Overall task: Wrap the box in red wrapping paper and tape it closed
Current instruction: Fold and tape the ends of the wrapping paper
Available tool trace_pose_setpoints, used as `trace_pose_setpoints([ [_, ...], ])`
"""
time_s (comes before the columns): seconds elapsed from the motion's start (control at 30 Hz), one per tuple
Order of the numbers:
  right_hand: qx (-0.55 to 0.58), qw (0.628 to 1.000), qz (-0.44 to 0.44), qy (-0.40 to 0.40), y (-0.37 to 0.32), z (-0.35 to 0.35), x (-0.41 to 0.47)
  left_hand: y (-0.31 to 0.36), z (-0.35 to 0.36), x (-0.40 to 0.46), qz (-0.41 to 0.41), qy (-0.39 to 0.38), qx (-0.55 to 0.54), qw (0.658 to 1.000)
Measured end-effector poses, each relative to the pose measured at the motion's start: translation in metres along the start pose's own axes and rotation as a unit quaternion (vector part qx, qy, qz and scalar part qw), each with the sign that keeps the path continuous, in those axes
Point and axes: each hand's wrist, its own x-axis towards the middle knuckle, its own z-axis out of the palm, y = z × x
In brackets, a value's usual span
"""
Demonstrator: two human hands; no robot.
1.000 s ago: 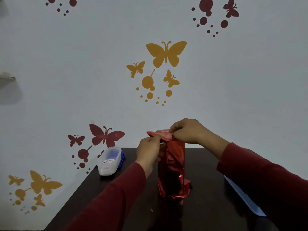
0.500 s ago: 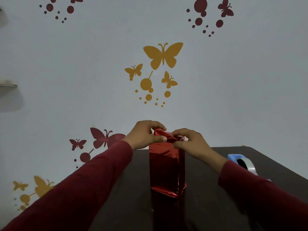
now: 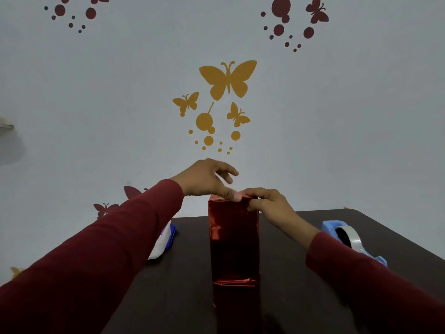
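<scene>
A tall box wrapped in shiny red paper stands upright in the middle of the dark table. My left hand rests on its top edge, thumb pressing the folded paper flat and fingers spread above. On the top right corner sits my right hand, its fingertips pinching the red fold. The paper at the box's bottom edge is creased. To the right lies a blue tape dispenser with a clear roll, partly behind my right sleeve.
A white plastic container with a blue lid sits left of the box, half hidden by my left sleeve. The wall behind bears butterfly stickers. The table's back edge runs just past the box.
The raised paper flap on top has been pressed down flat. My left hand has opened its fingers over the top. The view has shifted closer to the box.
</scene>
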Motion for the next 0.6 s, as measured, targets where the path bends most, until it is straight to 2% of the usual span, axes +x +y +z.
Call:
trace_pose_setpoints([
  [0.07,0.003,1.000,0.004,-0.001,-0.001,0.001,0.001,0.002,-0.001,-0.001,-0.017,-0.056,0.018,0.998],
  [0.17,0.005,1.000,0.009,-0.004,-0.001,0.001,0.001,0.012,-0.002,-0.001,-0.004,-0.078,0.008,0.997],
  [0.23,0.011,1.000,0.011,-0.006,0.000,-0.001,0.000,0.019,-0.001,0.000,0.008,-0.092,0.056,0.994],
  [0.33,0.004,1.000,0.003,-0.005,0.001,-0.001,0.001,0.021,0.000,0.008,0.045,-0.054,0.122,0.990],
  [0.53,0.011,1.000,0.003,-0.012,-0.003,-0.002,-0.002,0.028,-0.013,0.012,0.080,0.052,0.093,0.991],
  [0.6,0.013,1.000,0.004,-0.013,-0.003,-0.002,-0.002,0.029,-0.013,0.009,0.066,0.055,0.049,0.995],
])
